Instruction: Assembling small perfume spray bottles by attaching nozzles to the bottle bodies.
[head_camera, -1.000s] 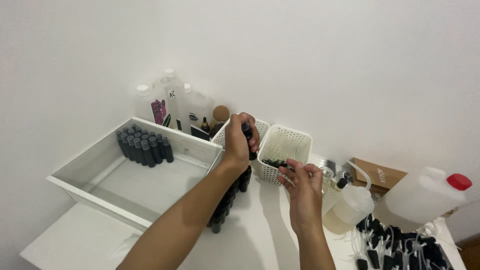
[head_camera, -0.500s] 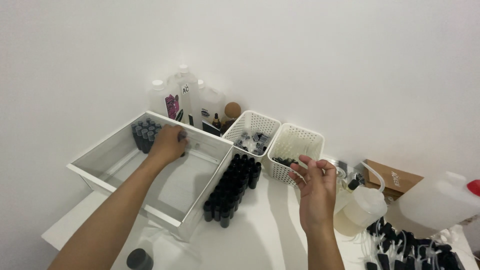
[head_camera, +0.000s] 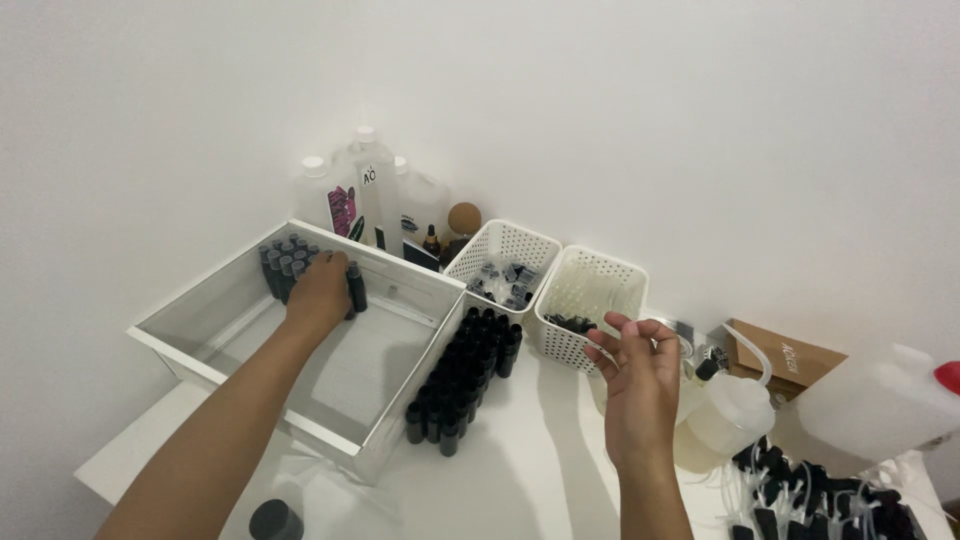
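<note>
My left hand (head_camera: 320, 291) reaches into a large white bin (head_camera: 228, 362) and grips a small black bottle (head_camera: 355, 288), setting it beside a cluster of black bottles (head_camera: 285, 262) in the bin's far corner. My right hand (head_camera: 640, 385) hovers above the table with fingers loosely curled, just in front of a white perforated basket (head_camera: 590, 300); whether it holds anything is unclear. Rows of black bottles (head_camera: 465, 375) stand on the table between the bin and that basket.
A second white basket (head_camera: 500, 260) holds small dark parts. Tall clear bottles (head_camera: 365, 200) stand at the wall. At right sit a round jug with tubing (head_camera: 735, 415), a large white canister (head_camera: 880, 405), a brown box (head_camera: 785, 355) and black caps (head_camera: 810, 500).
My left hand carried a black bottle from above the rows on the table into the bin's far corner. My right hand rose slightly away from the basket.
</note>
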